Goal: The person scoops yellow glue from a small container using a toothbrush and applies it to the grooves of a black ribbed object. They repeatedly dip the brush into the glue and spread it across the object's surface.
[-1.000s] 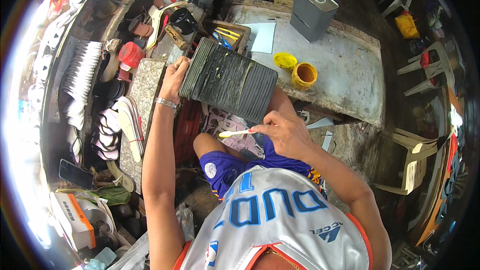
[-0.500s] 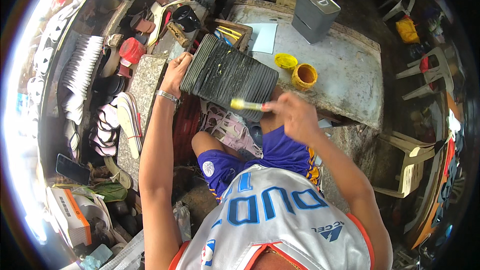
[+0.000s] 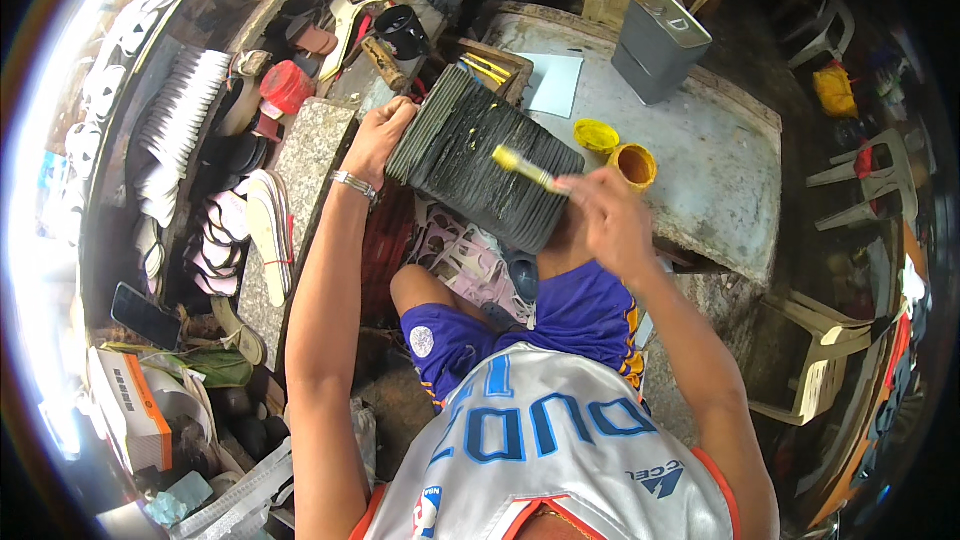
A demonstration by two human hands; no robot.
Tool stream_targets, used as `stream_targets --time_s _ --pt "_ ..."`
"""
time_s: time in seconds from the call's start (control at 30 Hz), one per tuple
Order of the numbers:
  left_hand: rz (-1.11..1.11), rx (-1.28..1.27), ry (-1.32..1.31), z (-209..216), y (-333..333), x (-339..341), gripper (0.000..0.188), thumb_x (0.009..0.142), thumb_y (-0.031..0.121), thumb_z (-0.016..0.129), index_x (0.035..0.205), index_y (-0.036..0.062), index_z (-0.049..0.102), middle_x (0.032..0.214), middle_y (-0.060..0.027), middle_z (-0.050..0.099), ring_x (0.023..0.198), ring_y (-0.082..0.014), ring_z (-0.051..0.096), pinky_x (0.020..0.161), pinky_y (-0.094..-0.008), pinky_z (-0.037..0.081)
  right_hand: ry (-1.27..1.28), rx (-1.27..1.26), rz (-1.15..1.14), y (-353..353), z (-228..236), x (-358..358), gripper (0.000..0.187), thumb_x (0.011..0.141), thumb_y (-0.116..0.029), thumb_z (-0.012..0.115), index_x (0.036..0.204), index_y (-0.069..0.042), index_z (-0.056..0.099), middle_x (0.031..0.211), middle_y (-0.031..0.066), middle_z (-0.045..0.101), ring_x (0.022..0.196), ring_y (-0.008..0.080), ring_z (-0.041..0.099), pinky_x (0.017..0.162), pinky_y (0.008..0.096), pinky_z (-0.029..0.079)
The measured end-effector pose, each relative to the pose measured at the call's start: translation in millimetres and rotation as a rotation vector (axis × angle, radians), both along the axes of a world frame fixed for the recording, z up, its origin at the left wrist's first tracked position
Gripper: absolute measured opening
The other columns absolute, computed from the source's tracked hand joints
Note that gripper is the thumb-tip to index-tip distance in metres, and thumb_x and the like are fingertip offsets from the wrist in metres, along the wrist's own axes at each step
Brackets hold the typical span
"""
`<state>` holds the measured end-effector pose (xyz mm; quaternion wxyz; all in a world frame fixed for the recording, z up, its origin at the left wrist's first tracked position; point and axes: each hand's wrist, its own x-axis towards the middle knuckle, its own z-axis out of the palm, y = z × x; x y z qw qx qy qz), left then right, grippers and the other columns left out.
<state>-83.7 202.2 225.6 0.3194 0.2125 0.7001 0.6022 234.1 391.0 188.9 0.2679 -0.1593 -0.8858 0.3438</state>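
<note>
A thick stack of thin black sheets that look like shoe soles (image 3: 465, 165) is tilted above my knees, its layered edges facing up. My left hand (image 3: 378, 140) is closed around the stack's left end. In my right hand (image 3: 612, 225) is a paintbrush (image 3: 540, 176), its yellow-coated bristles over the middle of the stack; whether they touch it I cannot tell. Just beyond my right hand, an open yellow tub (image 3: 633, 168) with amber contents stands on the worn table (image 3: 720, 165). Its yellow lid (image 3: 597, 135) lies beside it.
A grey metal can (image 3: 655, 50) and a pale blue sheet (image 3: 553, 85) are on the table. Sandals and soles crowd the left, near a red container (image 3: 287, 87) and a phone (image 3: 146, 315). Pink straps (image 3: 460, 255) lie below the stack. Plastic chairs (image 3: 815, 350) stand right.
The brush has swept from the stack's lower edge up over its middle. My left hand keeps its hold on the stack. The whole view has shifted slightly.
</note>
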Motion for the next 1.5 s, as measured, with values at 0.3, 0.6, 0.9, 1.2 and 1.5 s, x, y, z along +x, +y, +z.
stream_targets --time_s 0.3,0.6,0.9,1.2,1.5 --pt "0.023 -0.045 -0.032 5.4 6.6 4.8 0.029 0.109 0.023 0.063 0.082 0.016 0.059 0.078 0.0127 0.052 0.069 0.0001 0.044 0.062 -0.0242 0.036 0.069 0.061 -0.082 -9.8 29.5 3.7 0.046 0.085 0.0 0.076 0.121 -0.026 0.085 0.098 0.0051 0.066 0.084 0.0247 0.07 0.074 0.0386 0.059" --pt "0.003 -0.014 0.078 -3.3 6.0 -3.6 0.028 0.112 0.03 0.063 0.091 0.0132 0.068 0.088 0.0108 0.059 0.081 -0.002 0.051 0.073 -0.0282 0.044 0.055 0.163 0.239 -39.5 18.8 36.6 0.043 0.089 0.0 0.071 0.118 -0.029 0.084 0.096 0.0018 0.065 0.083 0.0249 0.069 0.068 0.0379 0.057" --pt "0.035 0.046 -0.073 -17.5 -7.0 -8.8 0.026 0.116 0.023 0.058 0.097 0.0101 0.07 0.082 0.0112 0.061 0.07 0.0007 0.052 0.062 -0.0222 0.042 -0.63 0.476 -0.344 125.7 2.8 67.7 0.019 0.1 -0.01 0.067 0.11 -0.014 0.082 0.103 0.01 0.07 0.097 0.0337 0.074 0.083 0.0479 0.058" --pt "0.023 0.075 -0.033 -20.4 -16.0 -9.4 0.023 0.115 0.025 0.061 0.103 0.0088 0.07 0.083 0.0107 0.061 0.071 0.0008 0.053 0.063 -0.0226 0.043 -0.61 0.725 -0.294 122.3 -28.3 38.3 0.019 0.088 -0.007 0.07 0.099 -0.014 0.083 0.102 0.0109 0.069 0.099 0.0306 0.072 0.084 0.0485 0.055" --pt "-0.01 0.101 -0.069 -23.6 -16.5 -12.4 0.027 0.116 0.025 0.06 0.093 0.0109 0.063 0.084 0.011 0.056 0.071 0.0007 0.048 0.064 -0.0222 0.041 -0.585 0.599 -0.282 101.9 27.7 94.8 0.026 0.094 -0.005 0.069 0.115 -0.017 0.078 0.104 0.0078 0.068 0.093 0.0339 0.072 0.079 0.0476 0.058"
